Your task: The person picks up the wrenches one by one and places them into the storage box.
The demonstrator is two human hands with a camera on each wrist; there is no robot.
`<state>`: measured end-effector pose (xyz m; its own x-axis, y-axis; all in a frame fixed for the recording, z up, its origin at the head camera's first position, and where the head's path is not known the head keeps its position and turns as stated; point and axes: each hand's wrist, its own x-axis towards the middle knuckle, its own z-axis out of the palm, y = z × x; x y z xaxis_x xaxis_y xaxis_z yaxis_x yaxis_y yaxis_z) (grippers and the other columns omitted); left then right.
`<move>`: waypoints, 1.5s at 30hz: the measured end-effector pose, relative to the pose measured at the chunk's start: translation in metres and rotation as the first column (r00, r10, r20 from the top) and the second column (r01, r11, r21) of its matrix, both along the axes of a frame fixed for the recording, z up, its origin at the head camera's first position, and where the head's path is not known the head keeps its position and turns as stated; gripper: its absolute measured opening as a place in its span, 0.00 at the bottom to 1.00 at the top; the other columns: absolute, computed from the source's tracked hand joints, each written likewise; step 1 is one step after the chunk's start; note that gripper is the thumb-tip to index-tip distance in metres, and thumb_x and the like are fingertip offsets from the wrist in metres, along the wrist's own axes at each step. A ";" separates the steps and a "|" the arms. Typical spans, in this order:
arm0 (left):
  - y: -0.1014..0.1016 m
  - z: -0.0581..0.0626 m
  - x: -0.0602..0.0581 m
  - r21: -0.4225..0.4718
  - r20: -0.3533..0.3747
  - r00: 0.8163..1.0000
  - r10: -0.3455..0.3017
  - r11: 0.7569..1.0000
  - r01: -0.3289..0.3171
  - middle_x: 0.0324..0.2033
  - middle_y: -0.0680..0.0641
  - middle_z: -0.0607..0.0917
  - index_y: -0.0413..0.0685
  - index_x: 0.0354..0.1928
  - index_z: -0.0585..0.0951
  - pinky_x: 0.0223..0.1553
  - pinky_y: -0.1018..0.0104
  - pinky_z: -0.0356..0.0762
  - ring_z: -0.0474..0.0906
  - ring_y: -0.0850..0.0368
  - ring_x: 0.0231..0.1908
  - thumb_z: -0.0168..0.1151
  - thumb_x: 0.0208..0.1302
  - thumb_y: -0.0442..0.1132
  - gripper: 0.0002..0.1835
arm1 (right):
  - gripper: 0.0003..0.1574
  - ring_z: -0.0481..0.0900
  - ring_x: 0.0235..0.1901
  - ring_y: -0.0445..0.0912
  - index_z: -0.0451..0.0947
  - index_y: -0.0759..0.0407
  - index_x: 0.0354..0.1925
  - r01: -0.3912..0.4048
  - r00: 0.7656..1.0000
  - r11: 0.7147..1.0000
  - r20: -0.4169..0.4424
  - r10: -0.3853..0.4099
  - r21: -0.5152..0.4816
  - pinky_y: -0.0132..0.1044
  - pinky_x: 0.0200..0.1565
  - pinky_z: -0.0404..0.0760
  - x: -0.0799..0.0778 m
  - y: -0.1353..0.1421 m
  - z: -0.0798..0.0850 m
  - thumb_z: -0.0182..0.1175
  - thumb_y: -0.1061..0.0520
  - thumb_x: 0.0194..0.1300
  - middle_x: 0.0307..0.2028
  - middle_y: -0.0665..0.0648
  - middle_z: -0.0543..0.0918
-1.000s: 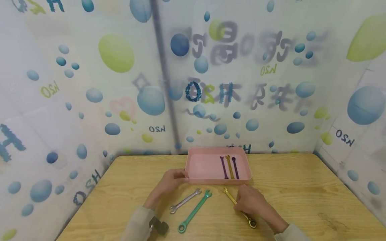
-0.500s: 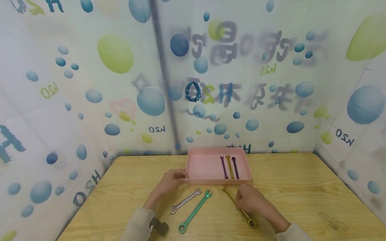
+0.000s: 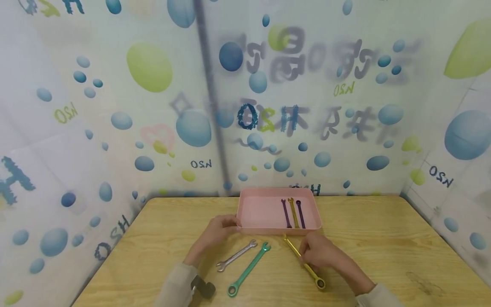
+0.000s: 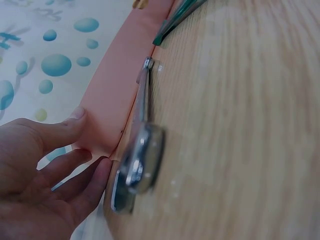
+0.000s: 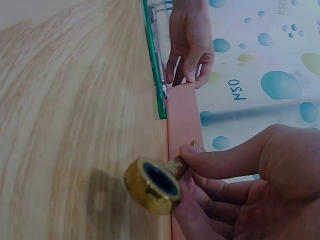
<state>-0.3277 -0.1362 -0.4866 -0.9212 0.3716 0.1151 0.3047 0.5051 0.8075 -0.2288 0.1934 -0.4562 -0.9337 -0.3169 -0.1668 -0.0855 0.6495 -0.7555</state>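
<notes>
Low and right of centre in the head view, your right hand point(image 3: 318, 250) pinched the gold wrench point(image 3: 293, 247), while your left hand point(image 3: 219, 230) gripped the pink tray point(image 3: 261, 215) (its lower-left corner). A slack pinch could have let the wrench twist — and knock the tray.

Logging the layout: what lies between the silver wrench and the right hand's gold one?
In the head view, the green wrench, then bare table before the gold wrench.

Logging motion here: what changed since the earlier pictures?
The right hand has moved the gold metal wrench it holds slightly forward, toward the pink rectangular tray. Unchanged: the left hand at the tray's corner, the silver metal wrench, the green metal wrench.
</notes>
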 end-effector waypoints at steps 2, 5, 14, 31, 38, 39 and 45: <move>0.000 0.000 0.000 0.000 -0.004 1.000 -0.007 1.000 0.007 0.53 0.47 0.88 0.50 0.41 0.87 0.62 0.48 0.77 0.81 0.49 0.58 0.65 0.71 0.36 0.03 | 0.06 0.70 0.12 0.40 0.82 0.64 0.26 -0.010 1.000 0.999 0.020 0.011 -0.044 0.28 0.17 0.68 -0.001 0.000 0.002 0.64 0.71 0.58 0.15 0.50 0.74; -0.001 0.000 0.000 0.011 -0.003 1.000 -0.016 1.000 0.016 0.53 0.46 0.88 0.50 0.41 0.87 0.61 0.51 0.78 0.81 0.49 0.58 0.66 0.70 0.35 0.03 | 0.04 0.71 0.14 0.41 0.84 0.68 0.35 -0.012 0.999 0.990 0.049 0.019 -0.139 0.31 0.19 0.71 -0.002 0.001 0.006 0.64 0.70 0.60 0.24 0.56 0.81; -0.001 -0.003 -0.002 0.018 -0.011 1.000 -0.017 1.000 0.017 0.49 0.48 0.90 0.48 0.42 0.87 0.59 0.59 0.78 0.82 0.52 0.55 0.66 0.70 0.35 0.04 | 0.11 0.83 0.27 0.46 0.80 0.74 0.44 0.062 0.997 0.967 0.058 -0.050 -0.248 0.43 0.29 0.87 -0.005 0.000 0.011 0.64 0.66 0.65 0.35 0.62 0.85; -0.004 -0.002 -0.004 0.034 -0.021 0.999 -0.023 0.999 0.024 0.50 0.44 0.89 0.45 0.42 0.87 0.53 0.66 0.78 0.83 0.51 0.54 0.68 0.69 0.35 0.04 | 0.14 0.82 0.33 0.45 0.77 0.72 0.48 0.245 0.970 0.878 0.102 -0.223 -0.412 0.42 0.37 0.88 -0.022 -0.008 0.028 0.65 0.62 0.69 0.36 0.56 0.83; -0.002 -0.005 -0.003 0.028 -0.023 1.000 -0.017 0.999 0.018 0.48 0.46 0.90 0.47 0.41 0.87 0.52 0.68 0.79 0.83 0.54 0.51 0.68 0.68 0.35 0.03 | 0.15 0.83 0.34 0.44 0.79 0.73 0.48 0.274 0.962 0.854 0.106 -0.253 -0.442 0.44 0.44 0.87 -0.042 -0.013 0.034 0.65 0.62 0.69 0.39 0.59 0.84; -0.002 -0.005 -0.003 0.028 -0.022 1.000 -0.017 0.999 0.017 0.48 0.47 0.90 0.48 0.41 0.87 0.52 0.68 0.79 0.83 0.54 0.52 0.68 0.68 0.35 0.03 | 0.15 0.84 0.33 0.44 0.80 0.73 0.48 0.276 0.961 0.847 0.114 -0.252 -0.455 0.44 0.44 0.87 -0.044 -0.013 0.034 0.65 0.62 0.69 0.39 0.59 0.84; 0.000 -0.003 -0.004 0.023 -0.009 1.000 -0.020 1.000 0.020 0.49 0.49 0.90 0.49 0.41 0.88 0.55 0.63 0.78 0.82 0.54 0.53 0.68 0.69 0.36 0.03 | 0.15 0.84 0.32 0.43 0.80 0.74 0.49 0.266 0.964 0.837 0.125 -0.235 -0.479 0.40 0.40 0.87 -0.057 -0.014 0.036 0.63 0.62 0.71 0.37 0.56 0.85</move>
<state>-0.3313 -0.1366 -0.4899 -0.9125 0.3872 0.1322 0.3220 0.4803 0.8159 -0.2860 0.1798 -0.4200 -0.9857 -0.1278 -0.1096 0.0842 0.1897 -0.9782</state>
